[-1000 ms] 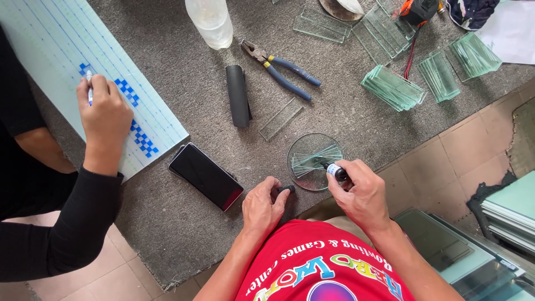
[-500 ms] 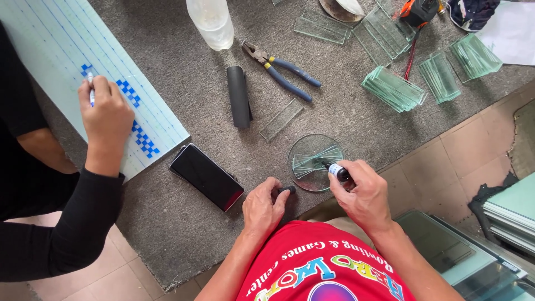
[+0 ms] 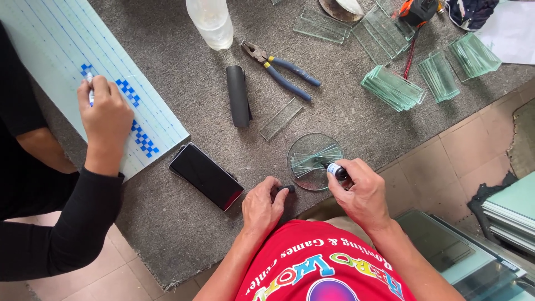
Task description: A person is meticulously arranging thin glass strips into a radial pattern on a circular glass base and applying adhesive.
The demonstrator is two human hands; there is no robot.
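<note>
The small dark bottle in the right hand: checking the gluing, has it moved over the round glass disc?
No: small dark bottle unmoved over round glass disc.

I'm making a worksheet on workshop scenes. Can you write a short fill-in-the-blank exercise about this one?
1. The right hand tips a small bottle over the ____ glass disc.
2. The left hand pinches a small black ____.
3. The pliers have ____ handles.
4. Left of the left hand lies a dark ____.

Missing words: round; cap; blue; phone
</note>
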